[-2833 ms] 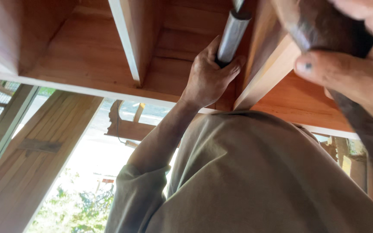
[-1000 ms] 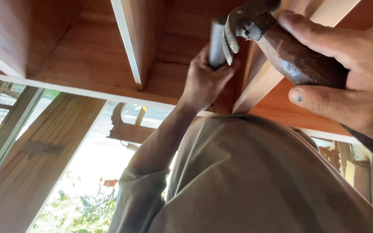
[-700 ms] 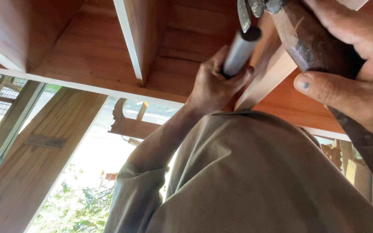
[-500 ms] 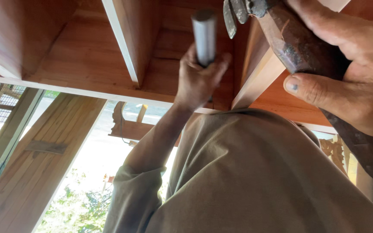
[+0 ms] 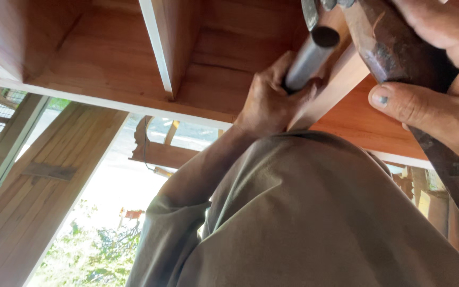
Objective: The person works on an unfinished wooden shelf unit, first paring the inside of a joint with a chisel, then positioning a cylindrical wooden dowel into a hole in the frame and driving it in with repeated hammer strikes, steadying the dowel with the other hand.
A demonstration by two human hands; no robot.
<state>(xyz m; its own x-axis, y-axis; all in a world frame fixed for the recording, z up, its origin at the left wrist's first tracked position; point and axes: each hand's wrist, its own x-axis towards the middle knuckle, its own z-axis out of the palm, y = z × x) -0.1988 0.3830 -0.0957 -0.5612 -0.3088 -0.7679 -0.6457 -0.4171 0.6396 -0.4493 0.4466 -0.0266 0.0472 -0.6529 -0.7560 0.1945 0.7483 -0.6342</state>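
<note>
Overhead, left hand (image 5: 266, 103) grips stiff, slick metal pipe (image 5: 306, 61) low; right hand (image 5: 442, 95) clasps heavy hammer (image 5: 399, 50) mid-handle, upper right.

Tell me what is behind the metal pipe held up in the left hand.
Behind the metal pipe are a slanting pale wooden beam and reddish ceiling boards. The left hand covers the pipe's lower end and the wood behind it.

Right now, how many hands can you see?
2: the left hand grips a grey metal pipe under the wooden ceiling; the right hand holds a hammer at upper right.
</note>
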